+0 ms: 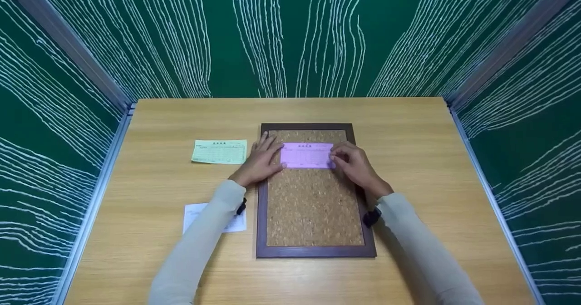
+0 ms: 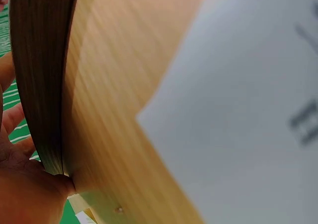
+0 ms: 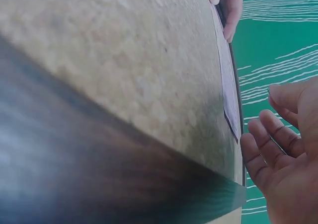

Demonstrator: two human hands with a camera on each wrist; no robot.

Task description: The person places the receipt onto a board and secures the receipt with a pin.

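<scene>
Both hands lie on a cork board with a dark wooden frame (image 1: 315, 251) that rests flat on the wooden table (image 1: 408, 128). Nearest the person, beside the board's lower left corner, a white slip (image 1: 193, 212) lies partly under the left sleeve. Further up the board, the left hand (image 1: 261, 159) lies flat across the frame's left edge, its fingers straight and spread, their tips pressing the left end of a pink slip (image 1: 307, 155). Right hand (image 1: 356, 162) rests at the slip's right end with its fingers bent; whether they pinch the paper or only press on it I cannot tell, though the right wrist view shows them loosely curled beside the slip's edge. That pink slip lies on the upper part of the cork, just below the top rail. Left of the board, level with the hands, a green slip (image 1: 219, 151) lies on the table. Beyond the table stand green walls (image 1: 290, 37) with white lines
</scene>
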